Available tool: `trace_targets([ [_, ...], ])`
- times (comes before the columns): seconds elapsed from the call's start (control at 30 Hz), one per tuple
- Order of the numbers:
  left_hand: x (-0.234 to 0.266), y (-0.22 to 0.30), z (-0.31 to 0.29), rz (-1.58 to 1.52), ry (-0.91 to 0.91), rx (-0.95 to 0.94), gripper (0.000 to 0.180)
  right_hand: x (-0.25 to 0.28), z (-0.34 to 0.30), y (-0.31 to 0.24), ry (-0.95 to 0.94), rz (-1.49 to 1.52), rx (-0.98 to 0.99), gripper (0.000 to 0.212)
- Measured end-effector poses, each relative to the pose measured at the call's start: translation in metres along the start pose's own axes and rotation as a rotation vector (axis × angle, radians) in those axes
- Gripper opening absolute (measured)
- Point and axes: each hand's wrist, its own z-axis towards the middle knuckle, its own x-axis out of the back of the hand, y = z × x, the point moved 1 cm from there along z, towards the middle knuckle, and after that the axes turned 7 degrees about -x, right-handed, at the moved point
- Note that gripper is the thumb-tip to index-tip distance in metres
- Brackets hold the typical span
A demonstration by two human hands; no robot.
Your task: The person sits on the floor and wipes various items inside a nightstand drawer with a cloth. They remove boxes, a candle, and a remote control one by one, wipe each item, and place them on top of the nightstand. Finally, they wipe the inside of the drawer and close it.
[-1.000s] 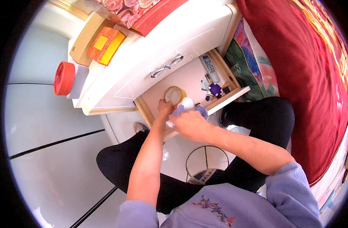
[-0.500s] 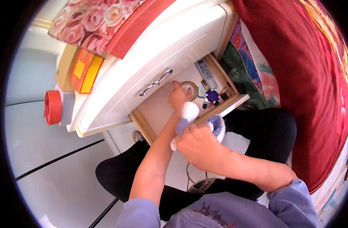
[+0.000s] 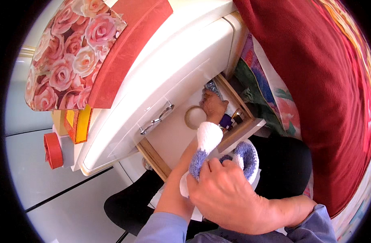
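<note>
In my right hand (image 3: pixel 228 190) are fuzzy white and purple socks (image 3: pixel 209 135); my fingers are closed round their middle. One sock end points up toward the drawer, and a looped part (image 3: pixel 247 160) hangs at the right. My left hand (image 3: pixel 214 106) reaches past them into the open drawer (image 3: pixel 157 162). Its fingers are curled over a shiny clear packet (image 3: pixel 212 86) at the far corner and hide most of it. Just left of that hand lies a ring-shaped tape roll (image 3: pixel 186 117). A small dark purple item (image 3: pixel 226 120) shows in part below it.
A white drawer front with a metal handle (image 3: pixel 157 118) stands above the open drawer. Rose-patterned (image 3: pixel 62 73) and orange-yellow boxes (image 3: pixel 82 123) sit on the cabinet, near a red round item (image 3: pixel 53 150). A dark red blanket (image 3: pixel 311 81) drapes at the right.
My left hand has moved right, from beside the tape roll to the packet. The right hand still holds the socks, now nearer the view's lower edge. The whole view has shifted.
</note>
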Motion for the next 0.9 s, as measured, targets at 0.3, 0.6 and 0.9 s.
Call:
trace_targets([
  [0.3, 0.046, -0.051, -0.057, -0.805, -0.026, -0.082, 0.056, -0.001, 0.004, 0.028, 0.066, -0.059, -0.203, 0.012],
  [0.6, 0.190, -0.055, -0.192, -1.134, -0.269, 0.009, 0.053, 0.016, 0.020, 0.047, 0.488, 0.340, -0.502, 0.034],
  [0.9, 0.249, -0.042, -0.237, -1.394, -0.278, -0.200, 0.051, -0.033, 0.056, 0.009, 0.453, 0.569, 0.156, 0.031],
])
